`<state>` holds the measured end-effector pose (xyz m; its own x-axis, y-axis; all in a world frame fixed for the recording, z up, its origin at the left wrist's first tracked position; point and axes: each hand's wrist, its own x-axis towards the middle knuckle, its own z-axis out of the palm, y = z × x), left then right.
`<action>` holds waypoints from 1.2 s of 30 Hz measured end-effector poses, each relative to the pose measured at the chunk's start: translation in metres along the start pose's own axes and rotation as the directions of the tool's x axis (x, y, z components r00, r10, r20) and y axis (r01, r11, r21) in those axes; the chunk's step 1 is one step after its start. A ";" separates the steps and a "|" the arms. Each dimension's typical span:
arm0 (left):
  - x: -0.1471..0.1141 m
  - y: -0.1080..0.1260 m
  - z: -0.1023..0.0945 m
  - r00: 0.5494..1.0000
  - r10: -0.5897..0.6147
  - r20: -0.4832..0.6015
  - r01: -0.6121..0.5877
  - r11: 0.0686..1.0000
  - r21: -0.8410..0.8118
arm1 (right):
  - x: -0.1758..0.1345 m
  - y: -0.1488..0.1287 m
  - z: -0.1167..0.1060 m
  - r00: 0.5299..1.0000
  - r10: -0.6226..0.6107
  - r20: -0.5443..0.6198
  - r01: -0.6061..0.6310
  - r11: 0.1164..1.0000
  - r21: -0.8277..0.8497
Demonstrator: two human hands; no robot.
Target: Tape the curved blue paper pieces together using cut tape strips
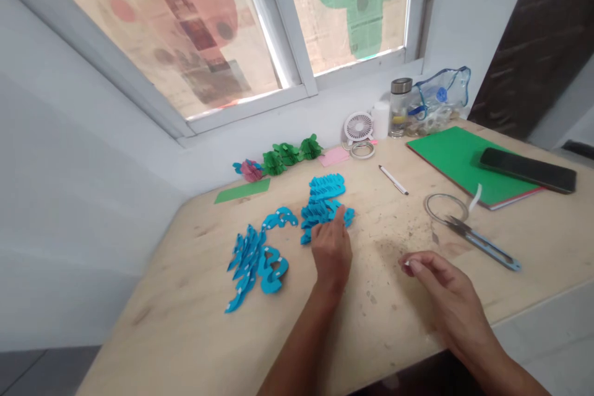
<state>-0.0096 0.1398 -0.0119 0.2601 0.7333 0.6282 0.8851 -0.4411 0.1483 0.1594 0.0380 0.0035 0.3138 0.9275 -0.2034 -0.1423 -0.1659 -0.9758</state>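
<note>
My left hand (332,249) lies over a cluster of folded blue paper pieces (318,213). Its index finger stretches forward onto them and the other fingers curl; nothing shows in its grip. Beyond it stands another row of blue folded paper (327,184). My right hand (448,288) is raised over the table, pinching a tiny white piece (407,264) between thumb and fingers; what it is made of is too small to tell. Left of my hands lie white-dotted blue paper strips (248,253), a curled blue piece (273,269) and an arched one (279,218).
Thread snips (485,244) lie beside a tape roll (446,207). Behind are a pen (393,180), green sheets (464,158), a phone (526,169), a glass bottle (399,108) and a small fan (359,128). Green paper shapes (288,153) line the wall.
</note>
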 end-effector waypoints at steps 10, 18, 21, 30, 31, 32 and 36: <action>-0.060 0.044 -0.042 0.963 0.175 -0.205 -0.224 0.943 -0.246 | -0.002 -0.011 0.019 0.973 0.001 0.231 -0.020 0.997 0.077; -0.077 0.059 -0.067 0.972 -0.235 -0.017 0.151 0.675 -0.722 | -0.013 -0.012 0.019 0.967 -0.006 0.255 0.008 1.000 -0.008; -0.069 0.061 -0.083 0.661 -0.605 0.445 0.521 -0.058 -0.852 | -0.019 -0.013 0.019 0.962 -0.038 0.272 0.045 0.999 -0.017; -0.052 0.058 -0.100 0.444 -0.463 0.767 0.473 -0.606 -0.640 | -0.043 -0.016 0.008 0.851 -0.332 0.406 0.423 0.893 -0.156; -0.051 0.059 -0.100 0.455 -0.449 0.769 0.476 -0.607 -0.636 | -0.044 -0.016 0.007 0.814 -0.369 0.448 0.482 0.860 -0.168; -0.050 0.060 -0.101 0.467 -0.434 0.771 0.482 -0.606 -0.633 | -0.045 -0.015 0.005 0.776 -0.398 0.490 0.534 0.827 -0.174; -0.044 0.067 -0.103 0.483 -0.431 0.762 0.536 -0.543 -0.646 | -0.047 -0.014 0.001 0.673 -0.458 0.581 0.659 0.728 -0.190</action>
<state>-0.0017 0.0248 0.0495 0.0381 0.9385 -0.3431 -0.5901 0.2982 0.7502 0.1458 -0.0031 0.0265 -0.2688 0.8948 0.3566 0.2813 0.4270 -0.8594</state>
